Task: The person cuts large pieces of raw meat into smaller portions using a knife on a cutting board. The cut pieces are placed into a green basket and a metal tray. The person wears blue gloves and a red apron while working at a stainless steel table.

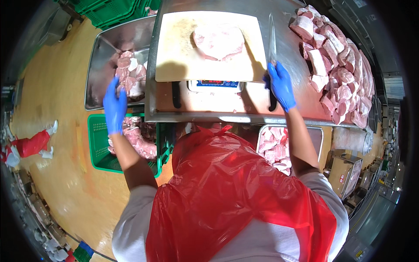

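Note:
My left hand, blue-gloved, has loosely bent, parted fingers with nothing visible in them, over the left side of the steel tub of pork pieces. My right hand, also gloved, is closed on a long knife, blade pointing away from me. A pale pork slab lies on the cream cutting board. The board overlaps a scale with a lit red display, whose digits I leave unread. Another black handle shows below the board's left part, its blade hidden.
Many pork cuts cover the right of the steel table. Below are a green crate of meat and a steel tray of pieces. Green crates stand at top left. A person in red is on the floor area at left.

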Available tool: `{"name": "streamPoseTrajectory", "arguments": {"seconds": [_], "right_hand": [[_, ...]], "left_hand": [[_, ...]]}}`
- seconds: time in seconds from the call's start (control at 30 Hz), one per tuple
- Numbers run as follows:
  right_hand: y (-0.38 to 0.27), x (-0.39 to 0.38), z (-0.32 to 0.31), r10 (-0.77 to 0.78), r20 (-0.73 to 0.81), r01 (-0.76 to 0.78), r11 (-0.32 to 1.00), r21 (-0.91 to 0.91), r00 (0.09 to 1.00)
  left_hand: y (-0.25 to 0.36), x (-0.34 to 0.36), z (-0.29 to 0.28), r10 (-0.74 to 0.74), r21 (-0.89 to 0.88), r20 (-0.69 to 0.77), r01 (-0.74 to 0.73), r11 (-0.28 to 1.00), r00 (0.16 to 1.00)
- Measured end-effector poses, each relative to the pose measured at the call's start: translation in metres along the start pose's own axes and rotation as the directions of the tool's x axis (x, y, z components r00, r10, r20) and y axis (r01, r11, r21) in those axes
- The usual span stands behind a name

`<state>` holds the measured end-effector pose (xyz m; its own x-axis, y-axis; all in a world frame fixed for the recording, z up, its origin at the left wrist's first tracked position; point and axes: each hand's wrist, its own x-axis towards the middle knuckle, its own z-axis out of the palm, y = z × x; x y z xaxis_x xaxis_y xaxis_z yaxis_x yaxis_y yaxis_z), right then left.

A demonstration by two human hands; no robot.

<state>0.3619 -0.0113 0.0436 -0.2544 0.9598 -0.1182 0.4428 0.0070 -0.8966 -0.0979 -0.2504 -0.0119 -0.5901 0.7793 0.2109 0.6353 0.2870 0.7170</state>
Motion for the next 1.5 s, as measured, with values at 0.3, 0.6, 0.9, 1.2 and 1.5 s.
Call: {"name": "streamPoseTrajectory", "arguments": {"seconds": [0.3,0.6,0.9,1.2,1.5], "right_hand": [[-0.015,0.044,0.096,0.001,-0.053,0.026,0.860,0.509,0.999],[-0.016,0.088,0.065,-0.127,-0.198,0.195,0.905,0.379,0.972],[-0.004,-0.004,0.114,-0.182,0.039,0.183,0.982,-0.051,0.983],[-0.002,-0.031,0.119,-0.249,0.130,0.278,0.910,-0.309,0.960],[0.025,-0.082,0.046,-0.339,0.208,0.398,0.793,-0.461,0.917]], "left_hand": [[0.135,0.170,0.198,0.394,-0.624,0.365,-0.093,0.776,0.843],[0.118,0.064,0.191,0.507,-0.235,-0.268,-0.566,0.790,0.819],[0.174,0.008,0.165,0.502,-0.200,0.037,-0.486,0.851,0.864],[0.143,-0.002,0.159,0.357,-0.270,-0.278,-0.429,0.862,0.892],[0.168,-0.004,0.150,0.394,-0.299,-0.249,-0.457,0.838,0.885]]}}
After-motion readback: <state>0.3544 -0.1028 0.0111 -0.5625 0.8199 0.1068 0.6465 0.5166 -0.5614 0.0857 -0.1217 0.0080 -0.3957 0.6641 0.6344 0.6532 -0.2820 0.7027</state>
